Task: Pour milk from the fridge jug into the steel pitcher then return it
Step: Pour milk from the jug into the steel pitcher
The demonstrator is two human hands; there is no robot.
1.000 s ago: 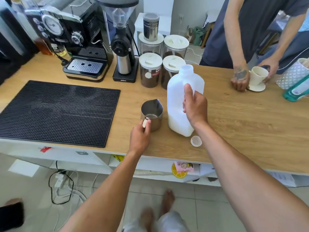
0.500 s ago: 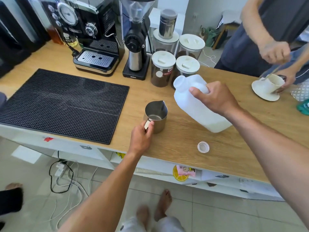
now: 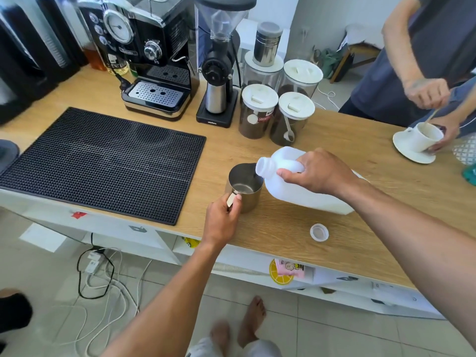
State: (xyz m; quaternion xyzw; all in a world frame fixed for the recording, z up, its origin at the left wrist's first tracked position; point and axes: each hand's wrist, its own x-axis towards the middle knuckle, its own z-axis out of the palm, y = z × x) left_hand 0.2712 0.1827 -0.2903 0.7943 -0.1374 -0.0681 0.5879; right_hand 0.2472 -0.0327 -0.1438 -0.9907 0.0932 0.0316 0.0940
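**Jug tipped at the pitcher rim**

I read "SMART" in red on a coffee jar [image 3: 258, 112]; other labels are too small. Since half a second ago the white milk jug [image 3: 304, 186] has dropped flatter, its open mouth now over the steel pitcher [image 3: 244, 188] at 3 o'clock. My right hand [image 3: 319, 172] grip wraps the jug handle; my left hand [image 3: 223, 222] pinches the pitcher handle. The cap [image 3: 319, 232] lies on the counter [image 3: 270, 235] at the jug's 6 o'clock.

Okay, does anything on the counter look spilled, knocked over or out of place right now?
Nothing stands out. The milk jug is tilted on purpose in the right hand, its mouth at the steel pitcher steadied by the left hand. Its cap lies loose on the counter; no spill shows.
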